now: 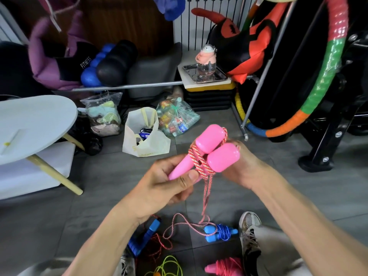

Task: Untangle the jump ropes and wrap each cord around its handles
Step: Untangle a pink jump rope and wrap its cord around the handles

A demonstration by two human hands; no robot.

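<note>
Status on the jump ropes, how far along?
Done: the blue rope and a pink rope lie on the floor with cords wound round their handles. In hand: left hand and right hand hold the pink handles, a few turns on, cord trailing down. Left: the blue-handled red-cord rope and the yellow-green cord lie loose.

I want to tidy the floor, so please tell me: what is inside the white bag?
In the white bag, a blue and white packet shows at the opening. Anything deeper is hidden by the bag's walls.
</note>
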